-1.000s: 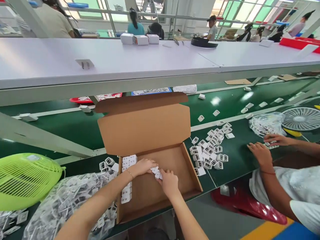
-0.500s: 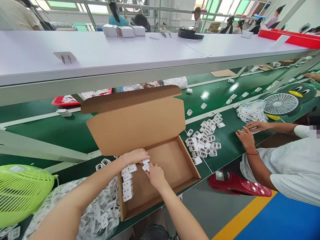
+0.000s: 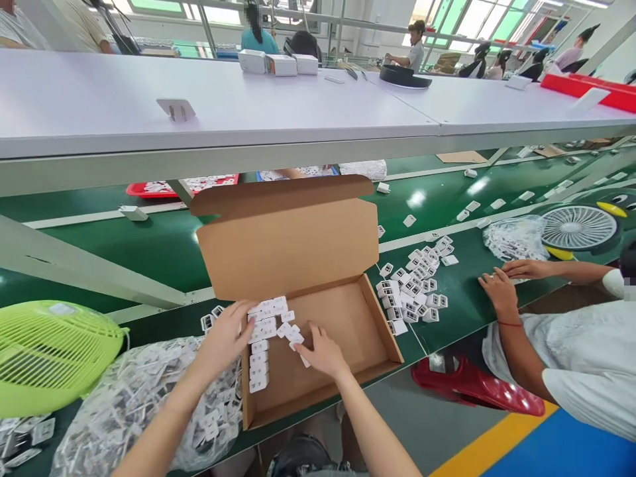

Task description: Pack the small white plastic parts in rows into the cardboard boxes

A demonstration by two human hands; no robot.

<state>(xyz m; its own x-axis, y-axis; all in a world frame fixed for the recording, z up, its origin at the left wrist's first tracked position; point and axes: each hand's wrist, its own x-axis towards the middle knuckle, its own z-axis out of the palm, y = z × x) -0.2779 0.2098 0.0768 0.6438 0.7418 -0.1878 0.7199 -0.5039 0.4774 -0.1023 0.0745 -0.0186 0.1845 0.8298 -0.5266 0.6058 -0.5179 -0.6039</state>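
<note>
Both forearms rise from bottom of frame. R hand (image 3: 322, 354) angles up-left, palm down, thumb at the loose white pcs (image 3: 283, 330) just below ctr; thumb & forefinger parted, gap btwn. L hand (image 3: 224, 339) comes in over the box's L wall, palm down, fingers spread from thumb, tips at the packed white pcs (image 3: 259, 371). Those line the L side in a column, w/ wider rows up top.

Clear bag (image 3: 149, 397) of white parts sits lower left, hard by L wall; green fan (image 3: 54, 358) beyond, far left.

Open cardboard box (image 3: 348, 324), lower ctr: front edge runs close to desk (image 3: 464, 285) edge; brown floor shows from loose pcs to R wall. Outside R wall, pile of white adapters (image 3: 412, 288). Co-worker's hands (image 3: 499, 291) at right, well apart.

Lid (image 3: 293, 248) stands up behind, top flap near underside of white shelf (image 3: 298, 109), which spans upper frame.
</note>
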